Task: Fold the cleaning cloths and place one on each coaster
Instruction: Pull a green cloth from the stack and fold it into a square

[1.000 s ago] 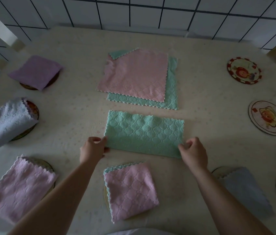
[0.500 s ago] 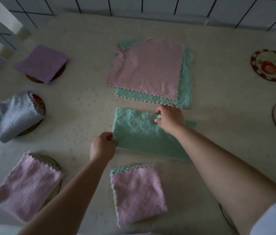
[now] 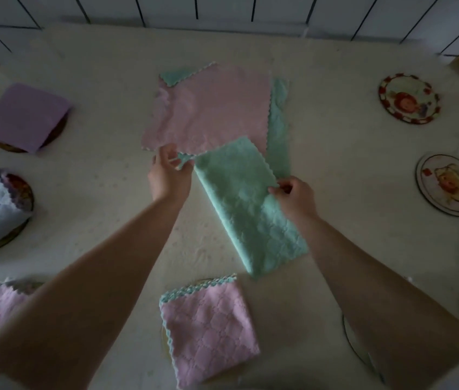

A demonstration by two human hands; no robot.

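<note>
My left hand [image 3: 167, 175] pinches one corner of the green cloth [image 3: 246, 204] and my right hand [image 3: 293, 197] pinches its far edge. The cloth, folded to a strip, lies slantwise on the desk [image 3: 349, 164] below the flat pink cloth [image 3: 211, 108]. I judge the second fold comes next: bring the ends together, then carry it to a bare coaster [image 3: 408, 98].

Home dining spot: clothed table [image 3: 335, 170], tiled wall [image 3: 222, 8], picture coasters [image 3: 409, 98].
</note>
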